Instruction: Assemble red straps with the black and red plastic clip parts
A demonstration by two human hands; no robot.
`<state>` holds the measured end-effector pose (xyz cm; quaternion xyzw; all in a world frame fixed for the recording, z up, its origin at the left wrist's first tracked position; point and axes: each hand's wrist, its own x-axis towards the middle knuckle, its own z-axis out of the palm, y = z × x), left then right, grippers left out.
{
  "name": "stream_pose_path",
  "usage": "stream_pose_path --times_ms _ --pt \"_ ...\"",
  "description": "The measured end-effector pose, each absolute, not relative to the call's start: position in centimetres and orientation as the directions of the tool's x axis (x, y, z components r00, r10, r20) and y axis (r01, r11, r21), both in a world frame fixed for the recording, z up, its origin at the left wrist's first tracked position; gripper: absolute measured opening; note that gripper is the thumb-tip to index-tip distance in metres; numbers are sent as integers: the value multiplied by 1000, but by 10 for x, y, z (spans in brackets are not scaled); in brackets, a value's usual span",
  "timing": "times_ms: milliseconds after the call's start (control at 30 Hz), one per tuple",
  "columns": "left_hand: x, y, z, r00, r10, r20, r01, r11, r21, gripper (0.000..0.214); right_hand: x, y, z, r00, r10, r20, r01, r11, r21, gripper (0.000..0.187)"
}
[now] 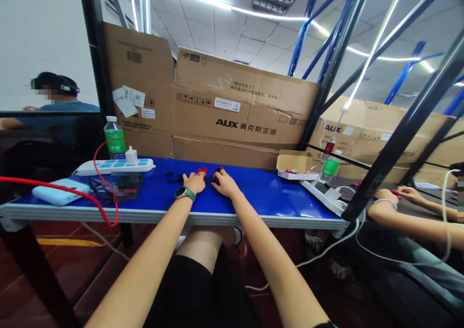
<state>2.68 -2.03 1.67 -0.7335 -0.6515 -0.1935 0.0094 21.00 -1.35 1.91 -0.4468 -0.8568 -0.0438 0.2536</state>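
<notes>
My left hand (194,182) rests on the blue tabletop (246,192), its fingertips pinching a small red piece (202,171). My right hand (225,184) lies just to the right, its fingers closed around a small dark-and-red piece (218,172). The fingers hide most of both pieces. Several small black pieces (172,176) lie on the blue surface to the left of my left hand. A round sports watch (184,193) sits on my left wrist.
A white power strip (116,167), a green-labelled water bottle (115,138), a red cable (97,192), a light blue power bank (60,192) and glasses (100,188) lie at left. An open cardboard box (294,166) stands at right. A co-worker's hands (409,196) work at a neighbouring bench.
</notes>
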Motion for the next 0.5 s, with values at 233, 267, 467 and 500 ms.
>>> stream_pose_path --times_ms 233,267,467,500 --pt "32 -26 24 195 847 495 923 -329 199 59 205 -6 16 -399 759 514 783 574 -239 20" --pt "32 -28 26 238 829 505 910 -373 183 61 205 -4 16 -345 768 540 780 555 -290 25" --pt "33 -33 30 413 756 508 829 -543 136 50 217 6 19 -158 729 666 610 602 -515 40" --pt "33 -33 31 423 746 514 818 -559 138 46 219 6 19 -136 723 677 581 612 -537 40"
